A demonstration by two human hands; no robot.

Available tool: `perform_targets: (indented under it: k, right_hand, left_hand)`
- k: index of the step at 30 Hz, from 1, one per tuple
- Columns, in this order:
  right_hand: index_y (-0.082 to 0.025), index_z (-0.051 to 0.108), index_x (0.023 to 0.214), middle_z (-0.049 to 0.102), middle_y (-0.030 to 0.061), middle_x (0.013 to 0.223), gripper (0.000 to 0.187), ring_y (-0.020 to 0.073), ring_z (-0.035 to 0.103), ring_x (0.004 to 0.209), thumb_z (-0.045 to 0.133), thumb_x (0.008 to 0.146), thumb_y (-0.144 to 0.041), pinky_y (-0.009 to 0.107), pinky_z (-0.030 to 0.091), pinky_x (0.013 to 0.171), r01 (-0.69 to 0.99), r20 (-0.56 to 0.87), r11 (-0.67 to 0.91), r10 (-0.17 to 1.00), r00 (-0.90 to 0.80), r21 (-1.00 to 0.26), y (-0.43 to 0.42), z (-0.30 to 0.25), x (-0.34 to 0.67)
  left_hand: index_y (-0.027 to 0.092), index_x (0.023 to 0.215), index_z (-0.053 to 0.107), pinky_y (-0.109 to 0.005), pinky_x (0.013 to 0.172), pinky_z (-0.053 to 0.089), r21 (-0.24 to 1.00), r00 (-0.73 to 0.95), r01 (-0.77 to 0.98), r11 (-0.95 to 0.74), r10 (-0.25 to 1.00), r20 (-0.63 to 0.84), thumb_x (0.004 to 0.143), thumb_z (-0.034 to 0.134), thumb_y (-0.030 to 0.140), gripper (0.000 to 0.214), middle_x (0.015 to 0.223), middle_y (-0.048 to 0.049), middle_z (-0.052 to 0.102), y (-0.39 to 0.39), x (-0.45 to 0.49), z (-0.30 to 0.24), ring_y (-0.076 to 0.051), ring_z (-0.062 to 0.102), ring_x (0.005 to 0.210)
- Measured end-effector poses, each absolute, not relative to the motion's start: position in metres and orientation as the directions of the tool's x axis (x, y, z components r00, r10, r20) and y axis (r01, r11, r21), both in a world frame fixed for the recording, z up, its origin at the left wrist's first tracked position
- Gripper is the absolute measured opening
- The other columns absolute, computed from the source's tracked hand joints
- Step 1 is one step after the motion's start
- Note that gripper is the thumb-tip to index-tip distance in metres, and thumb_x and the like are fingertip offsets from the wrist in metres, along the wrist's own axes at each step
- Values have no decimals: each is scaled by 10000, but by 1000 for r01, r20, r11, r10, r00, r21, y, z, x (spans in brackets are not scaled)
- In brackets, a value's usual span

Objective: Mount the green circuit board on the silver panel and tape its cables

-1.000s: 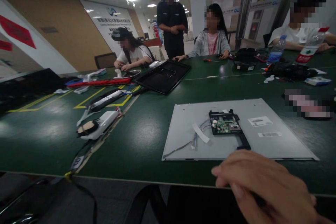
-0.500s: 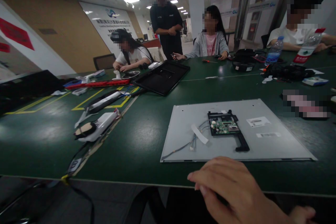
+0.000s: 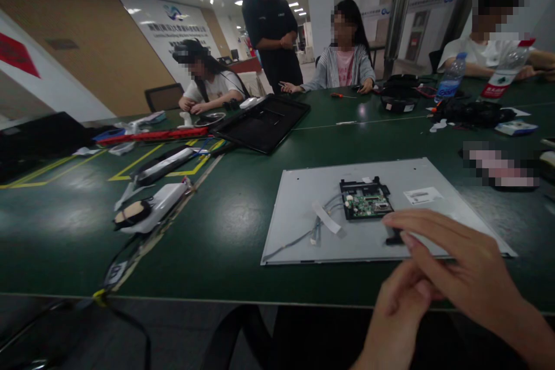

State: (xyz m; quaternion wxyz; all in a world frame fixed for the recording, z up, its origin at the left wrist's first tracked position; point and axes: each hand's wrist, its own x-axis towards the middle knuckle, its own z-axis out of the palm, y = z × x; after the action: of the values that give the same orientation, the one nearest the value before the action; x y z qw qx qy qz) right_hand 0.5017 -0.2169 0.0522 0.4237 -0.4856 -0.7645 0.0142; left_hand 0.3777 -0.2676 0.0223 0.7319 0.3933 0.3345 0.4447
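My right hand (image 3: 459,254) is raised in front of the panel's lower right part, fingers stretched out to the left and holding nothing. Just below it, my left hand (image 3: 401,295) reaches up from the bottom edge, fingers loosely bent and partly hidden behind the right hand. No object shows in it. The hands overlap in view; whether they touch is unclear. A flat grey display panel (image 3: 299,208) lies on the table behind them. On it are a green circuit board (image 3: 368,205) in a black plastic frame, thin grey cables (image 3: 295,244) and a white tape strip (image 3: 327,218).
A black monitor housing (image 3: 264,124) lies farther back on the green table (image 3: 225,208). To the left are a white device (image 3: 167,205) and a red strip (image 3: 151,136). Two bottles (image 3: 451,78) and a pink-and-black item (image 3: 498,167) are at right. Several people are across the table.
My right hand has moved up and to the right, now covering part of the black frame. My left hand has come into fuller view below it. The camera view has shifted slightly.
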Motion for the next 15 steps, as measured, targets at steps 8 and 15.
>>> perform_targets:
  k: [8, 15]
  right_hand:
    - [-110, 520, 1372, 542, 186, 1419, 514, 331, 491, 1328, 417, 960, -399, 518, 384, 1112, 928, 375, 165, 926, -30, -334, -169, -34, 610]
    - [-119, 392, 1479, 414, 200, 1520, 668, 374, 359, 1414, 369, 954, -530, 583, 351, 1109, 957, 251, 42, 967, 33, -287, -169, -85, 647]
  left_hand:
    - [179, 1307, 555, -492, 1149, 341, 646, 196, 605, -464, 874, 444, 951, 480, 233, 368, 1396, -142, 534, -166, 299, 2, -257, 468, 1335]
    - [124, 1383, 461, -568, 1124, 344, 367, 240, 845, -388, 890, 388, 946, 500, 260, 459, 1473, -194, 458, -140, 282, -33, -338, 372, 1410]
